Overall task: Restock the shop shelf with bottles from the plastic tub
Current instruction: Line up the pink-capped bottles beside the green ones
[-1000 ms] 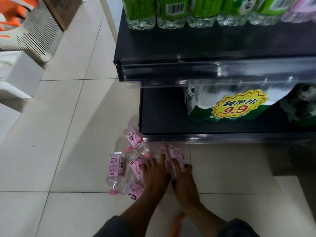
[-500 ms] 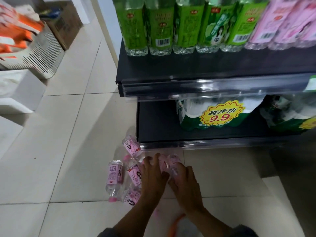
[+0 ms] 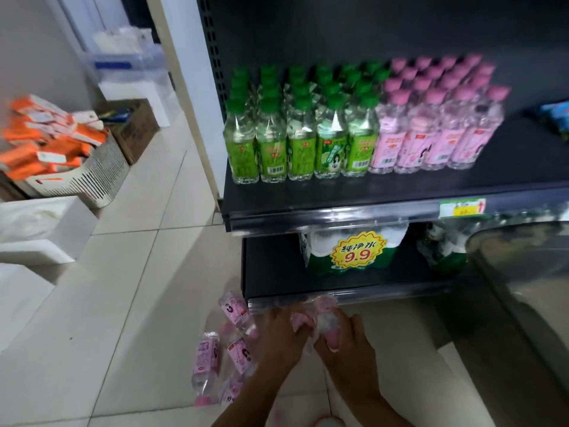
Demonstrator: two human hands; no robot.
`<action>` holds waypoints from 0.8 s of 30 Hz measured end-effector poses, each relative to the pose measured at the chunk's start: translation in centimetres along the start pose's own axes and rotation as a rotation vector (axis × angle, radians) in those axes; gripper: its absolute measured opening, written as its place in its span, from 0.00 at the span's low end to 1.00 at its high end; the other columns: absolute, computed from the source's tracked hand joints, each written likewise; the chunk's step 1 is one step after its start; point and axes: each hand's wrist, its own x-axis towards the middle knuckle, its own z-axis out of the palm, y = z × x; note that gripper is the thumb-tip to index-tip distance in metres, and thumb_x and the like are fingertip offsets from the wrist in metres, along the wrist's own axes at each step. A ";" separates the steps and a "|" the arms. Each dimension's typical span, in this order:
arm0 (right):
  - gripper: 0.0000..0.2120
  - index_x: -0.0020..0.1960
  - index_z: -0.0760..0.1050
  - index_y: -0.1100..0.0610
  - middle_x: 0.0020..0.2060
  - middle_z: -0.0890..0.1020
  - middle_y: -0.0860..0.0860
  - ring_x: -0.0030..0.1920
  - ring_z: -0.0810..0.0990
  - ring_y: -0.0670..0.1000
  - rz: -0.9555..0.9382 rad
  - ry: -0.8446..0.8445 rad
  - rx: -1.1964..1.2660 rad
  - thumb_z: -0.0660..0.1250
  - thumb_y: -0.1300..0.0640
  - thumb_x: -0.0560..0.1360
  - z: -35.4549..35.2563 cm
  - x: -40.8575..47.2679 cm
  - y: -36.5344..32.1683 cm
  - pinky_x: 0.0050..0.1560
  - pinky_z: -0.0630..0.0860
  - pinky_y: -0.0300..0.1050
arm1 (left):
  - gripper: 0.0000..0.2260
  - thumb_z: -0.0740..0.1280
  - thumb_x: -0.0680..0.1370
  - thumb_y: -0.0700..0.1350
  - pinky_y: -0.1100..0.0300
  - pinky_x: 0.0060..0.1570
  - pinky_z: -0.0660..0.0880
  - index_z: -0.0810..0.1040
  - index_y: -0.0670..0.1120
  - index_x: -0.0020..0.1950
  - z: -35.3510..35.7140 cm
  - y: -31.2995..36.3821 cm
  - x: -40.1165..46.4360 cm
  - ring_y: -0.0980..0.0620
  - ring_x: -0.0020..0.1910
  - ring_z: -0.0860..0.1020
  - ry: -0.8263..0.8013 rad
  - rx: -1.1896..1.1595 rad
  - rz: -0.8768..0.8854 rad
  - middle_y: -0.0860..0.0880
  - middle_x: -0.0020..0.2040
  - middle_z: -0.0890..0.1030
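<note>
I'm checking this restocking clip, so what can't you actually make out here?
- Head view: how many pink bottles the left hand and right hand hold; fingers and blur hide it.
- Head view: the plastic tub; not visible.
- Head view: price tag digits; blurred, too small.
- Head view: floor bottles beneath the left forearm; partly covered.

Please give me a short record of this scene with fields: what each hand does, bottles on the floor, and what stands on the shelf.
left hand: grips a pink bottle
right hand: grips another pink bottle
floor: several loose pink-label bottles lying on their sides
upper shelf: green-capped bottles left, pink-capped bottles right, all upright
lower shelf: water pack with 9.9 tag
</note>
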 end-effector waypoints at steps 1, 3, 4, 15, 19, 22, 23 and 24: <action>0.32 0.70 0.68 0.49 0.51 0.70 0.50 0.40 0.80 0.56 -0.005 0.032 0.003 0.63 0.36 0.70 -0.6 0.0 -0.1 0.35 0.78 0.50 | 0.04 0.68 0.78 0.52 0.61 0.54 0.78 0.79 0.62 0.49 -0.5 0.8 -0.2 0.61 0.51 0.79 -0.020 -0.064 -0.015 0.58 0.54 0.80; 0.34 0.72 0.68 0.50 0.53 0.72 0.52 0.46 0.80 0.58 0.031 0.042 0.012 0.61 0.34 0.70 -2.5 -0.2 -1.1 0.42 0.77 0.50 | 0.05 0.70 0.78 0.49 0.61 0.53 0.78 0.77 0.59 0.51 -1.9 2.6 -1.0 0.60 0.46 0.80 -0.057 -0.156 -0.075 0.55 0.51 0.81; 0.35 0.73 0.67 0.49 0.54 0.72 0.52 0.49 0.80 0.58 0.045 0.039 0.014 0.62 0.34 0.71 -3.6 -0.4 -1.6 0.46 0.75 0.50 | 0.05 0.70 0.78 0.49 0.59 0.51 0.79 0.77 0.56 0.53 -2.6 3.9 -1.5 0.59 0.45 0.80 -0.081 -0.209 -0.105 0.54 0.50 0.80; 0.28 0.72 0.62 0.44 0.56 0.69 0.46 0.53 0.77 0.53 -0.048 0.465 0.229 0.68 0.50 0.75 -14.9 -2.5 -4.5 0.46 0.77 0.51 | 0.21 0.75 0.69 0.34 0.37 0.52 0.80 0.77 0.46 0.60 -5.2 14.2 -5.6 0.37 0.50 0.84 -0.320 -0.748 -0.185 0.41 0.53 0.85; 0.34 0.76 0.60 0.49 0.59 0.68 0.42 0.58 0.72 0.46 -0.058 0.542 0.341 0.71 0.55 0.75 -19.4 -2.3 -5.5 0.53 0.74 0.50 | 0.26 0.70 0.66 0.33 0.49 0.46 0.80 0.78 0.50 0.62 -5.9 19.0 -6.6 0.39 0.46 0.85 -0.286 -0.785 -0.048 0.40 0.50 0.86; 0.32 0.76 0.62 0.52 0.63 0.71 0.45 0.62 0.72 0.47 -0.071 0.601 0.363 0.70 0.54 0.76 -22.6 -1.9 -5.8 0.60 0.73 0.50 | 0.28 0.71 0.65 0.37 0.52 0.43 0.81 0.77 0.52 0.64 -6.0 22.6 -7.2 0.43 0.44 0.85 -0.235 -0.760 0.061 0.43 0.49 0.86; 0.30 0.76 0.62 0.52 0.63 0.72 0.47 0.63 0.73 0.50 -0.070 0.623 0.352 0.69 0.53 0.77 -23.4 -1.7 -5.8 0.62 0.73 0.52 | 0.27 0.72 0.67 0.36 0.53 0.41 0.81 0.77 0.52 0.65 -6.1 23.7 -7.4 0.45 0.44 0.85 -0.240 -0.754 0.090 0.44 0.49 0.86; 0.29 0.76 0.62 0.52 0.62 0.73 0.49 0.63 0.74 0.53 -0.060 0.638 0.347 0.68 0.51 0.78 -24.6 -1.5 -6.0 0.62 0.73 0.54 | 0.27 0.74 0.69 0.35 0.55 0.40 0.81 0.76 0.53 0.65 -6.2 24.9 -7.6 0.47 0.45 0.85 -0.238 -0.754 0.120 0.46 0.51 0.86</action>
